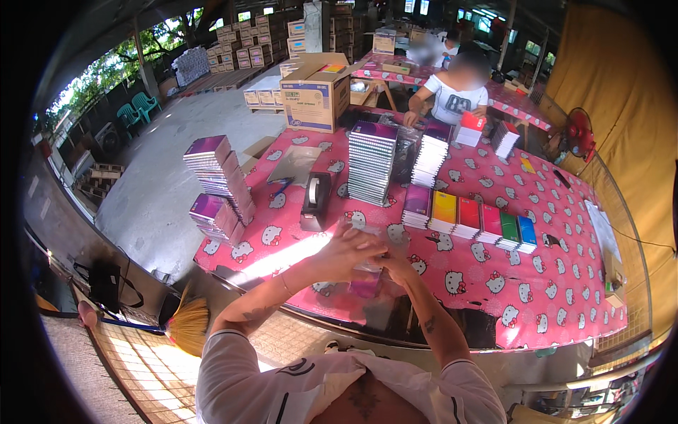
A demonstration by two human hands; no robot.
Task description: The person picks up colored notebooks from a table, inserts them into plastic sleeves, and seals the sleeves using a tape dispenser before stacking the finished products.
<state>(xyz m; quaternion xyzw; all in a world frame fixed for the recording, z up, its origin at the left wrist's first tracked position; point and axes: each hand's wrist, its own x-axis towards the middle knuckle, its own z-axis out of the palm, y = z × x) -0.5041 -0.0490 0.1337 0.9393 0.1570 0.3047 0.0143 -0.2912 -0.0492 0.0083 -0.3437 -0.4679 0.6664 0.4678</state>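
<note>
A purple notebook (pixel 364 284) in clear plastic is at the table's near edge, between my two hands. My left hand (pixel 347 256) lies over its upper part, fingers curved across the plastic. Close beside it, my right hand (pixel 397 267) is closed at the notebook's right edge; its fingertips are partly hidden. Just beyond my left hand stands a black tape dispenser (pixel 315 201). Farther on rises a tall stack of spiral notebooks (pixel 371 164). A row of short notebook stacks in several colours, one of them red (pixel 467 214), lies to the right.
Wrapped purple notebooks (pixel 219 173) stand stacked at the table's left edge. An open cardboard box (pixel 311 99) is at the far left corner. Across the table a person (pixel 455 99) handles a red notebook (pixel 472 121). A red fan (pixel 580 134) stands at right, a yellow broom (pixel 189 325) at lower left.
</note>
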